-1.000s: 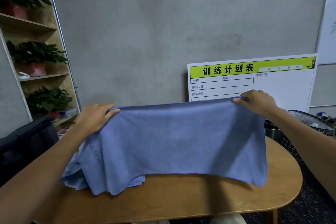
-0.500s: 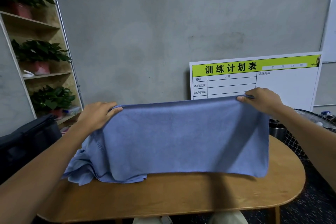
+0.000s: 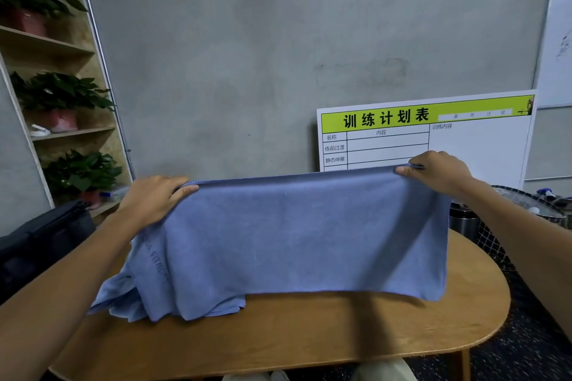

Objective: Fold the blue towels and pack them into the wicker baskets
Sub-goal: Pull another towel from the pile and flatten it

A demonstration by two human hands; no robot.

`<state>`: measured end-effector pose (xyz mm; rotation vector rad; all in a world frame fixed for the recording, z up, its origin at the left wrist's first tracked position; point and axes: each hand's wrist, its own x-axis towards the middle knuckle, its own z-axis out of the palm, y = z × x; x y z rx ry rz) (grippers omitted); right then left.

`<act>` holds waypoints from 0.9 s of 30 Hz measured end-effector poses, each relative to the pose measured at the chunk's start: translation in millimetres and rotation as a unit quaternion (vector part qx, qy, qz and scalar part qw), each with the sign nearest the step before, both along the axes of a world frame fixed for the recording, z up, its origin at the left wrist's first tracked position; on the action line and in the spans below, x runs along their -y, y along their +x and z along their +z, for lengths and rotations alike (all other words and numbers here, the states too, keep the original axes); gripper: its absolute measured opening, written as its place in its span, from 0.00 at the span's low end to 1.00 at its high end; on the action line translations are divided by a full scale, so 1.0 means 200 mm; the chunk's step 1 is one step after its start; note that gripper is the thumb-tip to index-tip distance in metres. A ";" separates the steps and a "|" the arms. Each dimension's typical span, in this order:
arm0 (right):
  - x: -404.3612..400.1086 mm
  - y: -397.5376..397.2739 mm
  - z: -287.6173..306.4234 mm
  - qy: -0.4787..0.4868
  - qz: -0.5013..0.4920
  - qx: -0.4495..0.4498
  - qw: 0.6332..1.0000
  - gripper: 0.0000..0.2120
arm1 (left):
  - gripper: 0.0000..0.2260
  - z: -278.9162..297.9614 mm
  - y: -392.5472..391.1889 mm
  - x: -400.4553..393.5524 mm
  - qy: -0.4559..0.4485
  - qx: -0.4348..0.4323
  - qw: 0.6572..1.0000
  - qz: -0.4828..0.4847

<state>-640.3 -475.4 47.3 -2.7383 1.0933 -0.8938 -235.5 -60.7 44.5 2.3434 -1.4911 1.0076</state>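
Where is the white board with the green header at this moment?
In the head view, the white board stands at the right, leaning on the grey wall behind the wooden table, just above the right hand.

towel (image 3: 297,232) hanging over table (image 3: 309,337), towel pile (image 3: 130,294) at its left, board (image 3: 464,139) behind

Wall: a plain grey wall (image 3: 278,56) is filling the far side.
Shelving: a wooden shelf unit (image 3: 65,49) is standing at the left, carrying potted plants (image 3: 58,96).
Table: an oval wooden table (image 3: 309,337) is spreading across the foreground.
Board: a white board (image 3: 476,139) with a yellow-green header is leaning against the wall.
Floor: dark speckled floor (image 3: 526,346) is showing at the right.
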 end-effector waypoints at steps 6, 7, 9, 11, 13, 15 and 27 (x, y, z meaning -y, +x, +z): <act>-0.02 -0.08 0.15 -0.011 0.004 -0.021 1.000 0.29 | 0.22 0.12 -0.03 -0.09 -0.025 0.075 0.996 -0.030; -0.02 -0.11 0.19 -0.017 0.015 -0.021 1.000 0.30 | 0.22 0.16 -0.05 -0.11 -0.028 0.083 0.996 -0.034; -0.04 -0.17 0.28 -0.034 0.046 -0.024 0.998 0.30 | 0.24 0.23 -0.07 -0.14 -0.035 0.097 0.994 -0.043; -0.03 -0.22 0.36 -0.052 0.067 -0.023 0.996 0.30 | 0.25 0.30 -0.09 -0.17 -0.041 0.111 0.992 -0.049; -0.02 -0.25 0.43 -0.064 0.069 -0.019 0.995 0.30 | 0.23 0.37 -0.12 -0.18 -0.049 0.106 0.991 -0.060; 0.01 -0.24 0.46 -0.072 0.060 -0.012 0.995 0.31 | 0.22 0.39 -0.12 -0.15 -0.061 0.102 0.991 -0.064; 0.52 0.27 -0.60 -0.013 0.014 -0.160 0.987 0.34 | 0.19 -0.85 0.25 0.44 0.021 -0.043 0.998 -0.046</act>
